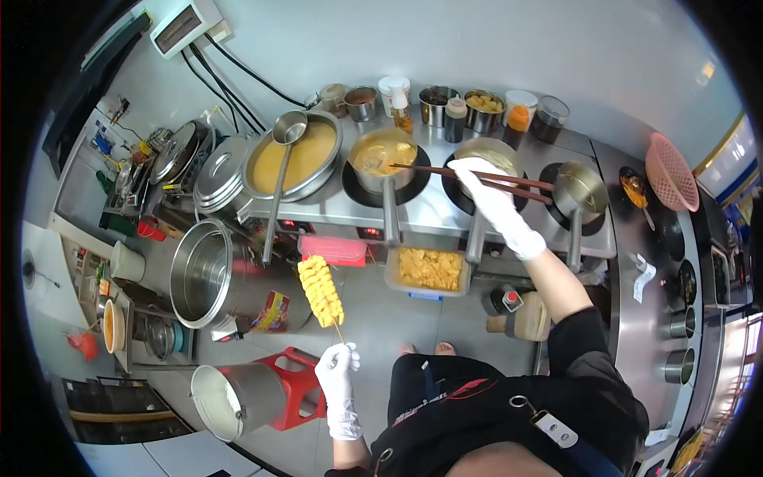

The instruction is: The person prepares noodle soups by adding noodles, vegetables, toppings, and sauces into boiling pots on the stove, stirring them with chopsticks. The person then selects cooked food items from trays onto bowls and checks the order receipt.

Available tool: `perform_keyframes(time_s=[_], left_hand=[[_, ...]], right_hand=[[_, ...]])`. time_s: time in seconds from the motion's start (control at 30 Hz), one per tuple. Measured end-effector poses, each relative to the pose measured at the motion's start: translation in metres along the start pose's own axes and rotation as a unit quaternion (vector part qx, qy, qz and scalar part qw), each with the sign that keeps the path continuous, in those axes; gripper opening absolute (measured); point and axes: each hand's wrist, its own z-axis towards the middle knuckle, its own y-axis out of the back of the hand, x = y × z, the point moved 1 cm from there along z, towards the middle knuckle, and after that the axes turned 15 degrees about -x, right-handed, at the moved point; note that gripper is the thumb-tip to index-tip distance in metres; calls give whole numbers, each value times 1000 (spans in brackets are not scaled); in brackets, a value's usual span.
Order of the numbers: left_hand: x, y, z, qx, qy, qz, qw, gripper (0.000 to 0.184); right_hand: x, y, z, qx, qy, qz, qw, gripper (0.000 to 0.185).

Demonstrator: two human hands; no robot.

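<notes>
Soft Load on a Thin Stick

The left hand [337, 381], gloved in white, pinches the bottom end of a skewer [321, 292], fingers and thumb drawn together on the bare stick [339, 332]. The skewer stands nearly upright in front of the stove [318, 208], its top leaning a little to the left, with a pink box [330, 250] behind its upper end and a tub [393, 274] of yellow-orange food off to its right.

The right hand [497, 203], also gloved, is closed around long chopsticks [433, 169]. They reach leftward across the middle pan [513, 153], and the tip of one lies over the left pan [367, 181], which holds an orange liquid. How the fingers sit between the sticks is hard to tell (the glove hides most of it).

The skewer looks light, but the weight is all at the top, so it would likely sway or twist in a loose pinch. Its yellow folds seem soft and springy, and could tear or slide if squeezed; the stick is the stiff part and the right place to hold, low and firmly. Smooth gloves may let so thin a stick roll. The chopsticks look stiff and light, best gripped well back from their tips.
</notes>
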Motion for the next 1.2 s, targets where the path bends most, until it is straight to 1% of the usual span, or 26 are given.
perform_keyframes(time_s=[0.03, 0.07, 0.1, 0.17, 0.23, 0.3, 0.33, 0.37, 0.43, 0.5, 0.57, 0.6, 0.63, 0.7, 0.77, 0.8, 0.87, 0.9, 0.97, 1.0, 1.03, 1.07, 1.1, 1.13, 1.17, 1.2], left_hand=[[-3, -9, 15, -3, 7, -1, 1000, 14], [-6, -18, 30, -5, 13, 0, 1000, 14], [-10, -28, 47, -3, 14, 3, 1000, 14], [-18, -44, 78, 12, 16, 23, 1000, 14], [-18, -56, 118, 46, 18, -3, 999, 15], [-29, -78, 154, 77, 21, 4, 997, 14], [-32, -88, 172, 85, 28, 8, 996, 15], [-36, -97, 190, 88, 33, 9, 995, 15], [-45, -116, 221, 114, 38, 15, 993, 14], [-55, -138, 247, 130, 39, 29, 990, 13], [-62, -161, 270, 145, 42, 57, 987, 13], [-63, -172, 282, 147, 44, 59, 986, 13], [-63, -185, 294, 158, 41, 71, 984, 12], [-67, -209, 314, 171, 40, 86, 981, 12], [-72, -235, 331, 203, 48, 142, 968, 13], [-73, -247, 340, 202, 49, 143, 968, 13], [-70, -268, 359, 230, 37, 240, 942, 12], [-69, -277, 368, 229, 35, 245, 941, 12], [-62, -295, 382, 259, -5, 322, 911, 13], [-58, -304, 388, 243, -80, 379, 889, 15], [-50, -312, 394, 242, -79, 380, 889, 15], [-46, -320, 398, 215, -192, 421, 860, 16], [-43, -326, 402, 184, -301, 455, 817, 16], [-47, -333, 398, 168, -333, 494, 785, 15], [-51, -339, 394, 169, -334, 497, 783, 15], [-55, -345, 390, 180, -379, 537, 732, 14]], right_hand=[[-24, -25, 19, 4, 15, 27, 1000, 17], [-46, -48, 35, 4, 0, 1, 1000, 17], [-63, -68, 47, -4, -21, 31, 999, 18], [-87, -99, 68, -13, -64, -2, 998, 19], [-124, -128, 80, -27, -62, 45, 997, 21], [-135, -142, 83, -6, -75, 10, 997, 21], [-138, -146, 83, 13, -105, 15, 994, 18], [-125, -145, 84, 52, -132, 12, 990, 18], [-96, -133, 89, 85, -101, -39, 990, 17], [-95, -118, 96, 59, -67, -42, 995, 15], [-87, -102, 108, 46, -22, -80, 995, 14], [-91, -96, 114, 58, 6, -93, 994, 14], [-93, -96, 117, 57, 5, -93, 994, 14], [-100, -94, 117, 107, -118, -65, 985, 17], [-107, -93, 120, 127, -56, -129, 982, 16], [-109, -93, 121, 111, -66, -116, 985, 15], [-108, -90, 122, 94, -79, -99, 987, 14], [-103, -86, 124, 79, -71, -89, 990, 13], [-91, -79, 129, 65, -64, -80, 993, 12], [-84, -75, 132, 46, -40, -87, 994, 11], [-79, -71, 134, 27, -17, -93, 995, 10], [-76, -71, 134, 9, -53, -69, 996, 10], [-74, -71, 136, 9, -55, -67, 996, 10], [-72, -72, 136, 24, -41, -62, 997, 9], [-72, -73, 137, 39, -27, -58, 997, 9], [-82, -76, 135, 39, -28, -33, 998, 8]])
